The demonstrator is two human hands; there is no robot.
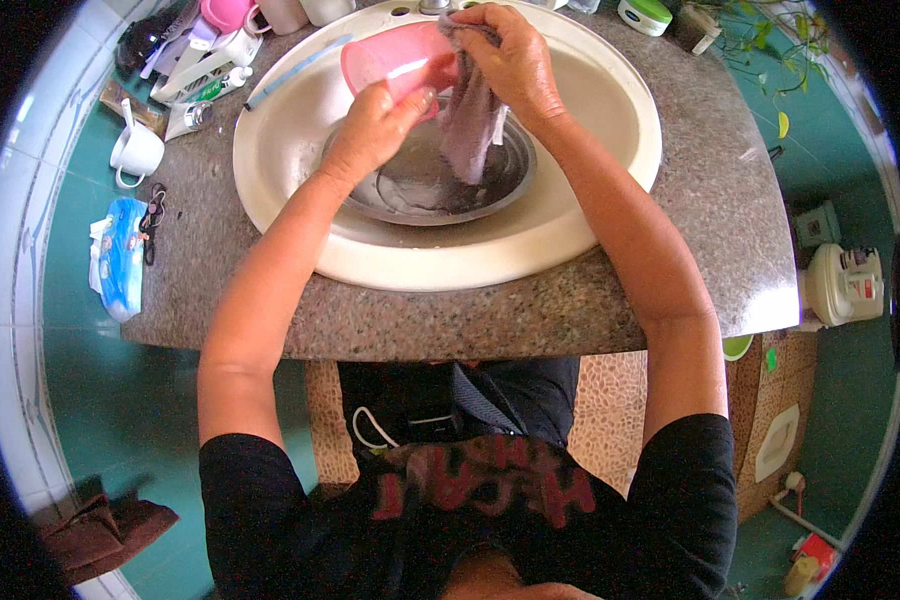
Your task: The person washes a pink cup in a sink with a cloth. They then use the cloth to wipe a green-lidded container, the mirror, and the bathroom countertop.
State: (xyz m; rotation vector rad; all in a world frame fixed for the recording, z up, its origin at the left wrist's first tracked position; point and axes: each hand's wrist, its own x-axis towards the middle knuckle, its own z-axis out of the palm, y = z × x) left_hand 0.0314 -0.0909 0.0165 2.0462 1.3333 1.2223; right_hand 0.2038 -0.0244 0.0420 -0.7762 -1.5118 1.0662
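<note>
In the head view, a pink container (385,58) is held tilted above a metal basin (410,197) by the left hand (382,125), its grip closed on the near side. A greyish cloth (472,130) is pinched in the grip of the right hand (518,65), draped beside the container. The basin is set inside an oval sink (620,165) in the counter (710,215).

Speckled stone counter (715,205): inset cream sink (450,272); left, white mug (138,150), blue packet (123,262).
</note>
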